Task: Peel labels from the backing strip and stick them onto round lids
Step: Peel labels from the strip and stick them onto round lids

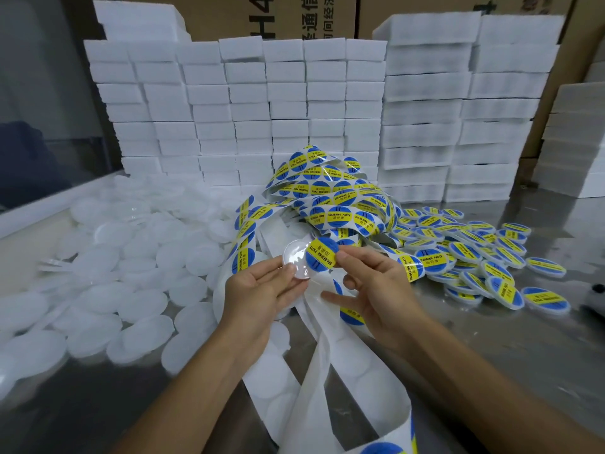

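Note:
My left hand (258, 290) holds a clear round lid (294, 258) by its lower edge, tilted up toward me. My right hand (370, 283) pinches a round blue and yellow label (322, 255) that overlaps the lid's right side. A white backing strip (327, 371) runs down under both hands toward me, and my right hand's lower fingers rest on it. A tangled heap of strip with labels on it (334, 191) lies just behind my hands.
Several bare white lids (131, 273) cover the steel table (523, 355) on the left. Labelled lids (474, 253) lie piled on the right. Stacks of white foam blocks (245, 109) and cardboard boxes (262, 18) wall off the back.

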A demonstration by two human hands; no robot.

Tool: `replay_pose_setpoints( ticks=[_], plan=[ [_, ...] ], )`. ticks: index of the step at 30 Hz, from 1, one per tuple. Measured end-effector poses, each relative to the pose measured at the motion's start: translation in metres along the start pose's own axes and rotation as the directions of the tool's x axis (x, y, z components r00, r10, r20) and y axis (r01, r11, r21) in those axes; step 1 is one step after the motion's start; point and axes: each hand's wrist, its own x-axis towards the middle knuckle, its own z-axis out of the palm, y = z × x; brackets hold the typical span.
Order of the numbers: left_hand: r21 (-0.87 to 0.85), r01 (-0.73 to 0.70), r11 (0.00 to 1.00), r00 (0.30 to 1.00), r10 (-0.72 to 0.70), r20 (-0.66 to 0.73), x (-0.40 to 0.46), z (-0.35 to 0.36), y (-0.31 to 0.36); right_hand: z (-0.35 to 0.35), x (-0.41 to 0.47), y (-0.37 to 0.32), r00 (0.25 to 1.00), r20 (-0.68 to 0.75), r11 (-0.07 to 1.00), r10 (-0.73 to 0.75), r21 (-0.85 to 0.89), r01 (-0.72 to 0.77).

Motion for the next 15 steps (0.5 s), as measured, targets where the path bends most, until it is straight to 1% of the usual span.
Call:
replay_pose_setpoints(
  ticks=[4,9,15],
  plan=[
    [0.019,0.006,1.000,1.000,-0.005,-0.013,-0.0011,0.0006,0.0012,0.0001,-0.0016,-0.0043,0.999,0.028,1.000,0.017,0.022,-0.017],
    [-0.003,0.025,1.000,0.999,-0.025,0.041,-0.0020,0.0010,0.0032,0.0016,-0.0039,-0.0029,1.000,-0.015,0.996,-0.003,-0.085,0.002],
    [0.003,0.023,1.000,0.997,-0.023,0.077,-0.0018,0.0017,0.0031,0.0050,-0.0062,-0.0020,1.000,-0.018,0.994,-0.011,-0.108,0.009]
  ],
)
